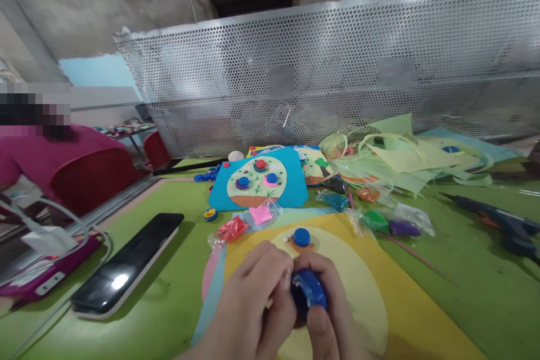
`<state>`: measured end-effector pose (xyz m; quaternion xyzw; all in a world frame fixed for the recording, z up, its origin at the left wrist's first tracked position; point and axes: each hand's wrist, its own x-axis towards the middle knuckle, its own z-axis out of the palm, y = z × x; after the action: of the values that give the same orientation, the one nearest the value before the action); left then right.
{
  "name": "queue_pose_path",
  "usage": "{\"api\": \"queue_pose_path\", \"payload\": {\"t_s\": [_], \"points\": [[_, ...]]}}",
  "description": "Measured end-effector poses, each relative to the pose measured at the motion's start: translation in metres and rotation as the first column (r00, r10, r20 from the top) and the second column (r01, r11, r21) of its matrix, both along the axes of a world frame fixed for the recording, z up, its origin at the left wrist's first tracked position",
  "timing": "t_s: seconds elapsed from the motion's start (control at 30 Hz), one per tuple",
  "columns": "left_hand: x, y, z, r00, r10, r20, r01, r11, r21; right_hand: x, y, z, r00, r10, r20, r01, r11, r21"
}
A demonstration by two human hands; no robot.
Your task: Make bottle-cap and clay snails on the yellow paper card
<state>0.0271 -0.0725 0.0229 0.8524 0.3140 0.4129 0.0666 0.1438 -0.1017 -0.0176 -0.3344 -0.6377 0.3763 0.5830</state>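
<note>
My right hand (327, 287) is wrapped round a blue bottle cap (311, 288), thumb at its lower edge. Against the cap's left side presses my left hand (261, 287), its fingers closed in a pinch; whatever lies between them is hidden. Both hands are over a yellow sheet (415, 315) bearing a pale yellow oval (367, 287). Just beyond the fingers, another blue cap (301, 237) sits on the oval with a bit of brown clay (304, 248) beside it.
A blue card with caps (297, 188) lies ahead. Bagged clay in red (233, 229), pink (260, 214) and purple (404, 228) surrounds the sheet. A phone (130, 264) and power strip (50, 278) lie left, a glue gun (502, 225) right. A person in pink (25, 154) sits beyond.
</note>
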Motion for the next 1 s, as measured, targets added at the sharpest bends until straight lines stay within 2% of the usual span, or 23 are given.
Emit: {"api": "queue_pose_path", "payload": {"t_s": [0.1,0.17,0.3,0.4,0.53,0.67,0.87,1.0], "points": [[-0.004,0.003,-0.001,0.999,-0.042,0.015,0.040,0.993,0.113,0.006,0.004,0.000,0.996,0.071,0.053,-0.070,0.997,-0.021],[-0.007,0.007,-0.003,0.997,-0.052,-0.054,0.062,0.975,0.214,0.012,0.008,0.001,0.986,0.124,0.110,-0.117,0.991,-0.067],[-0.014,0.013,-0.002,0.965,0.017,-0.260,0.077,0.935,0.345,0.020,0.018,-0.004,0.956,0.209,0.207,-0.192,0.977,-0.098],[-0.017,0.010,0.003,0.941,0.068,-0.331,0.077,0.911,0.405,0.021,0.022,-0.013,0.938,0.232,0.256,-0.221,0.973,-0.069],[-0.018,0.001,0.011,0.927,0.141,-0.346,0.015,0.911,0.412,0.022,0.024,-0.020,0.929,0.187,0.318,-0.205,0.979,0.023],[-0.016,-0.004,0.015,0.904,0.192,-0.382,-0.028,0.919,0.394,0.025,0.023,-0.012,0.912,0.072,0.404,-0.144,0.978,0.151],[-0.022,-0.006,0.008,0.882,0.172,-0.438,0.003,0.929,0.371,0.029,0.022,0.006,0.836,0.043,0.547,-0.137,0.982,0.131],[-0.028,-0.011,0.001,0.886,0.175,-0.430,-0.010,0.933,0.359,0.028,0.021,0.010,0.826,0.046,0.562,-0.151,0.978,0.142]]}}
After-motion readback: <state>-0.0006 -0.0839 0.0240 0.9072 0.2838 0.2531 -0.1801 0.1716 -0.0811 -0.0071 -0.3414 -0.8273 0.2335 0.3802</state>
